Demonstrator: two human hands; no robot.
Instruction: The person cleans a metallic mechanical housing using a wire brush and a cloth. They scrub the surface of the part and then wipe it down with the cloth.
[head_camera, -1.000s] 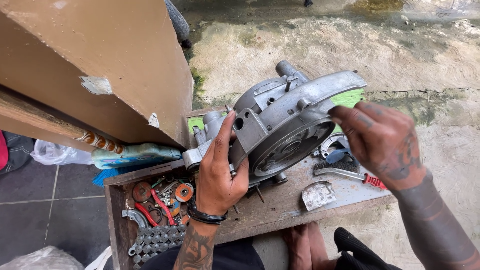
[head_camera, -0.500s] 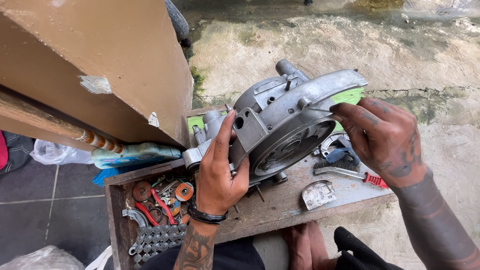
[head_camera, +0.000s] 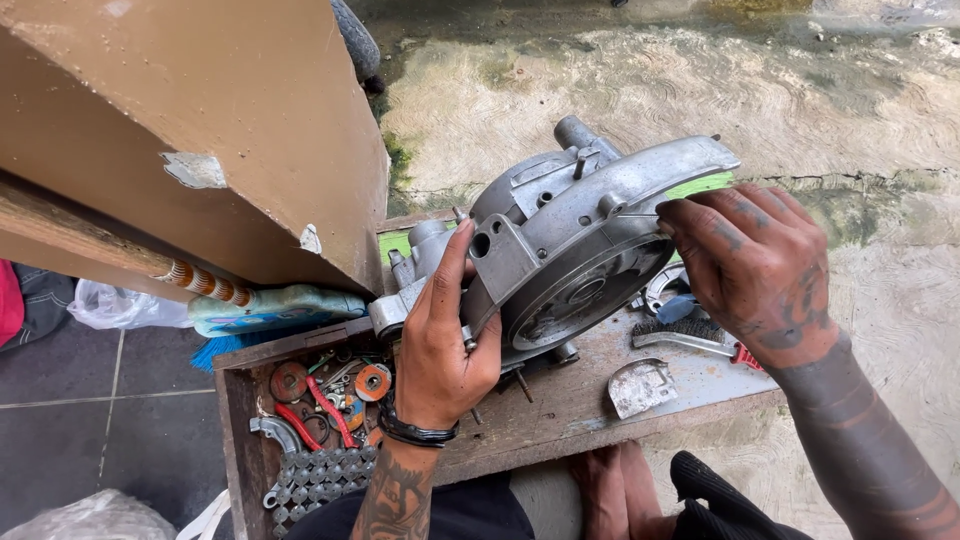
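A grey metal engine casing stands tilted on a worn wooden board. My left hand grips its lower left side, thumb up along the housing. My right hand is at the casing's right edge, fingertips pinching a thin metal rod or pin against the rim. The round recessed face of the casing points toward me.
A wooden tray at the left holds red-handled pliers, discs and a chain. A wire brush and a bent metal scrap lie on the board. A brown slanted panel looms at upper left. Concrete ground lies beyond.
My right hand has shifted slightly along the casing's right rim. The left hand and the casing have stayed put.
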